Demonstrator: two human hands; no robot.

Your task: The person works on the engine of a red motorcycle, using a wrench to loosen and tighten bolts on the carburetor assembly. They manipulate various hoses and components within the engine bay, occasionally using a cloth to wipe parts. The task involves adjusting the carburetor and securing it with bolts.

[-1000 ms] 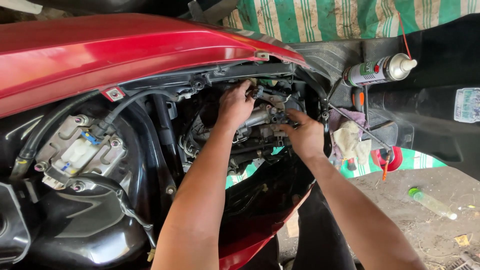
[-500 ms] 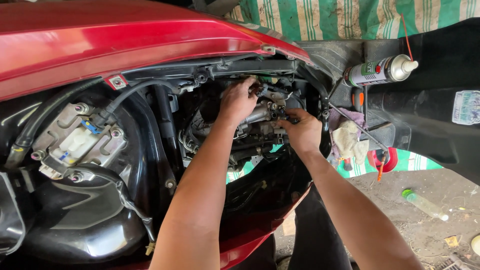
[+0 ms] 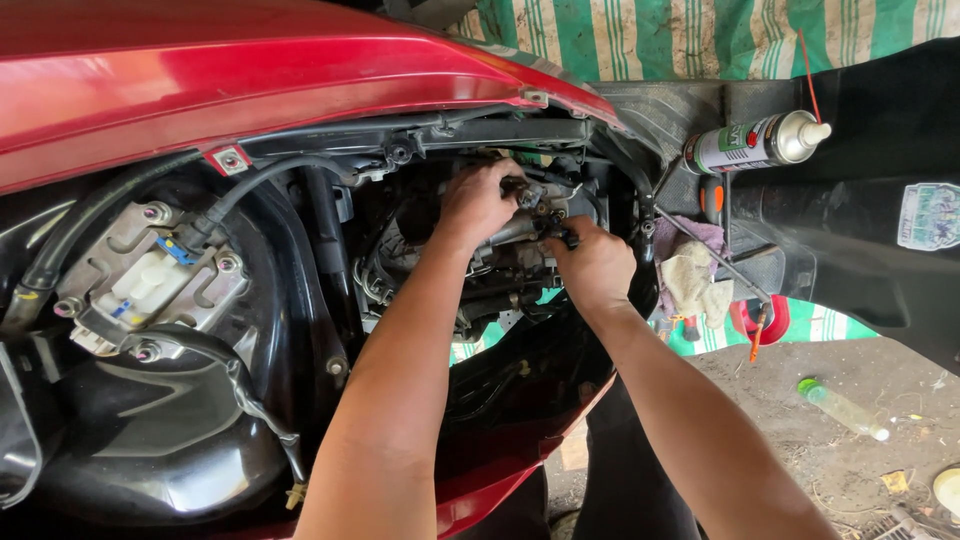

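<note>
Both my hands reach into the open engine bay of a red scooter [image 3: 300, 80], under its raised body panel. My left hand [image 3: 478, 200] grips a small grey connector or fitting [image 3: 530, 190] on top of the metal engine parts [image 3: 510, 260]. My right hand [image 3: 595, 265] is closed around a black hose or wire end [image 3: 560, 235] just beside it. The fingertips of both hands are partly hidden among hoses and metal parts.
A white and grey electrical unit [image 3: 150, 280] with black cables sits at left in the bay. A spray can [image 3: 760, 142], a rag [image 3: 695, 280] and screwdrivers rest on the black footboard [image 3: 860, 260] at right. A plastic bottle [image 3: 842, 408] lies on the dirt floor.
The view has shifted slightly. My hands stay on the same engine parts, the left now closed over the fitting, the right a little lower on the hose.
</note>
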